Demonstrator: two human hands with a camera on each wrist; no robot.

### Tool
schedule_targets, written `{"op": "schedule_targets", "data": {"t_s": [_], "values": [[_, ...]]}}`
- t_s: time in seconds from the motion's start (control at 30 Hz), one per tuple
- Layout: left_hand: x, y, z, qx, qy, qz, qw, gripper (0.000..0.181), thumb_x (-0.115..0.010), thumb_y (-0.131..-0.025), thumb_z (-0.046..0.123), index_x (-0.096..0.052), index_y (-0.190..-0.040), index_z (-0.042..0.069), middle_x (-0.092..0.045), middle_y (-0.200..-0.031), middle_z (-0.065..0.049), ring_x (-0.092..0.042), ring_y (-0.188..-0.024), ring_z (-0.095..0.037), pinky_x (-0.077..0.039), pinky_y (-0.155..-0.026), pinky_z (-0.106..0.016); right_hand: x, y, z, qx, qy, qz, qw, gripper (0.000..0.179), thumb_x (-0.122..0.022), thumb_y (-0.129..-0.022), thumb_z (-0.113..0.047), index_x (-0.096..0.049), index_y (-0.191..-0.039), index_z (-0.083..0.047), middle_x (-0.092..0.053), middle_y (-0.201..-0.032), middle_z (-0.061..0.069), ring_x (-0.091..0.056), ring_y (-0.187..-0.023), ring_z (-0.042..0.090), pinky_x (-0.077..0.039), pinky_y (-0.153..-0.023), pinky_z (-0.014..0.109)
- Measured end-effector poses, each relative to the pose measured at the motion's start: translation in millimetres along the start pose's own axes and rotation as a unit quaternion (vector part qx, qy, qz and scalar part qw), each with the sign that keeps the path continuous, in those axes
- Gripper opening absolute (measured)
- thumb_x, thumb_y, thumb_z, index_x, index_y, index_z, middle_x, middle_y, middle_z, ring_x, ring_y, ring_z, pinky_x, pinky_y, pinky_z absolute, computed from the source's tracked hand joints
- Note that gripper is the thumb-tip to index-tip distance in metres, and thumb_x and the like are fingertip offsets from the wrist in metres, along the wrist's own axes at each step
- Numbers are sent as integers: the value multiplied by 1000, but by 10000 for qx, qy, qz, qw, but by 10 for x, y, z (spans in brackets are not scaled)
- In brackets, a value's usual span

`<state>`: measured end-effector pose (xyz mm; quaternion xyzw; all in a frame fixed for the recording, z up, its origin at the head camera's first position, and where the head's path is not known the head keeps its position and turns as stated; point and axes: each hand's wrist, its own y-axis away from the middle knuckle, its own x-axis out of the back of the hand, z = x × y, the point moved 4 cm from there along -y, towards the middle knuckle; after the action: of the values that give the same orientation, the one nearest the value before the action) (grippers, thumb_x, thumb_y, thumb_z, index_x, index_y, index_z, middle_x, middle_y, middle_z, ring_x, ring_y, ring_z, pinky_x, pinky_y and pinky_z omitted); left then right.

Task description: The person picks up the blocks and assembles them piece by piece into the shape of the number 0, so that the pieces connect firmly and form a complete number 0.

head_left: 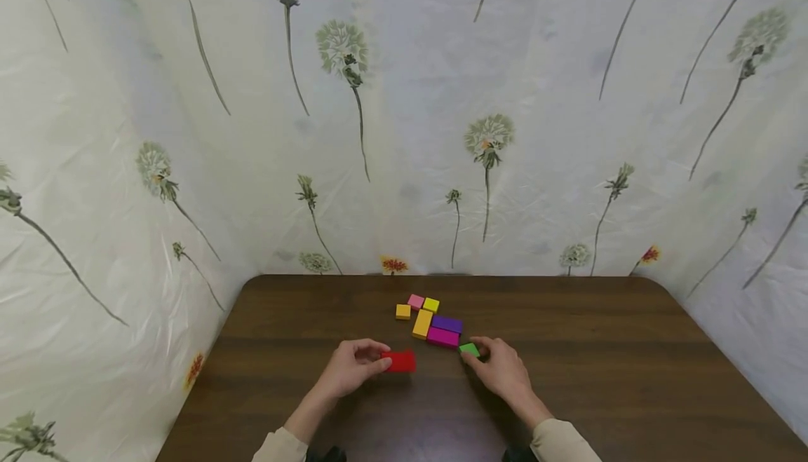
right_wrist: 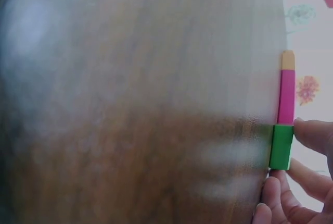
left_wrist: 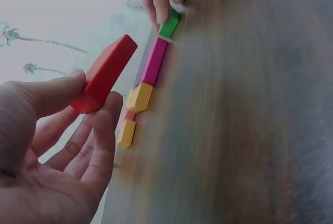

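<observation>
My left hand (head_left: 349, 369) pinches a red block (head_left: 400, 362) between thumb and fingertips. In the left wrist view the red block (left_wrist: 106, 73) is tilted and held up off the table. My right hand (head_left: 503, 372) has thumb and fingers on a small green block (head_left: 470, 350), which sits on the table by the right end of a magenta block (head_left: 443, 337). Behind the magenta block lies a purple block (head_left: 447, 324), and a longer orange block (head_left: 422, 324) stands against their left ends.
Beyond the orange block are a pink block (head_left: 415, 301), a yellow block (head_left: 431, 304) and a small orange block (head_left: 402, 312). All lie on a dark wooden table (head_left: 284, 336). A dandelion-printed curtain (head_left: 410, 132) hangs behind the table and along its sides.
</observation>
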<state>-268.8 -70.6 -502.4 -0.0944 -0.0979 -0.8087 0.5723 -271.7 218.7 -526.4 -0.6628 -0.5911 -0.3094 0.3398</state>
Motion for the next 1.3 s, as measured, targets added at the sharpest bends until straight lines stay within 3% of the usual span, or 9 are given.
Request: {"op": "schedule_targets", "data": {"t_s": [0.17,0.53,0.77,0.93,1.3], "values": [[-63,73,18,-50,36,-156,9999,22,-76,-86,14,-72,-105,3,-68,-87,-5,-63,-72,-20,-54,-68,-40,-7,-8,4,-16,4,26,10000,40,-74,-87,-34,-70,-119,-11,-59,-89,0,-56,-79,18,-44,-64,39],[-161,121,-19,154,396,-487,9979,21,-78,-84,11,-70,-100,2,-68,-85,-6,-64,-71,-19,-55,-68,-40,44,-34,0,-35,-30,-16,10000,40,-73,-87,-34,-69,-120,-10,-60,-89,1,-56,-78,18,-44,-62,38],[-181,139,-22,142,292,-481,9983,22,-79,-83,13,-71,-100,2,-69,-86,-5,-62,-72,-15,-51,-63,-33,85,-56,-7,-15,-47,17,10000,41,-72,-88,-34,-69,-121,-10,-60,-90,1,-57,-77,18,-44,-61,38],[-191,187,-111,391,164,-499,9979,20,-79,-83,15,-72,-98,6,-69,-83,-4,-58,-68,-15,-43,-57,-30,46,-13,-6,-49,-104,-99,9999,40,-72,-89,-34,-69,-121,-10,-58,-89,0,-55,-77,16,-43,-61,36],[-245,261,-206,785,401,-864,9924,20,-80,-82,14,-70,-96,6,-70,-83,-8,-64,-68,-22,-52,-59,-35,2,25,5,-69,-64,-122,9999,40,-72,-89,-34,-69,-120,-9,-57,-87,0,-53,-74,15,-41,-61,36]]}}
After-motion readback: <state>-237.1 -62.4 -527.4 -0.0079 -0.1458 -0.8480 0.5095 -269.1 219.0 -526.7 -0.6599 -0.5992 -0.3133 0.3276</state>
